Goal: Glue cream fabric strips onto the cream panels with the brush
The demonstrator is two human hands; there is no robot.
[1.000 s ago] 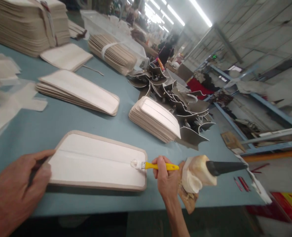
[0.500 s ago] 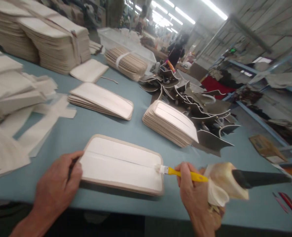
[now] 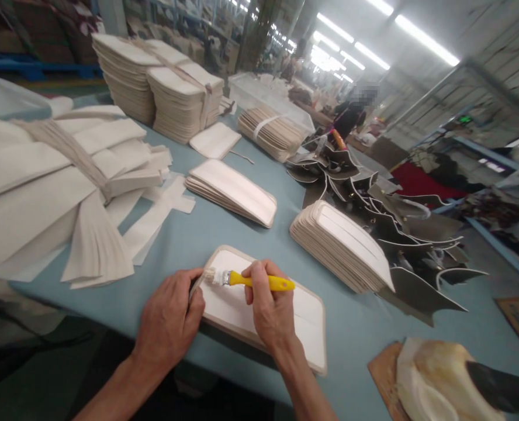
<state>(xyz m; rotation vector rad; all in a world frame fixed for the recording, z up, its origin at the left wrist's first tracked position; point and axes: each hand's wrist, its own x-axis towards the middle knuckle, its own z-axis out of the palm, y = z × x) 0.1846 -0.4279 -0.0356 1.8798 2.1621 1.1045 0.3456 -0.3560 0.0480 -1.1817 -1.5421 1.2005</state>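
Gripping a brush [image 3: 237, 279], right hand [image 3: 272, 310] overhangs the panel [image 3: 233, 307]; left hand [image 3: 170, 313] clasps its end.

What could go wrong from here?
The brush has its bristles close to the left hand's fingertips, so they might get smeared. The right hand sits low over the panel, so it could rub the white surface.
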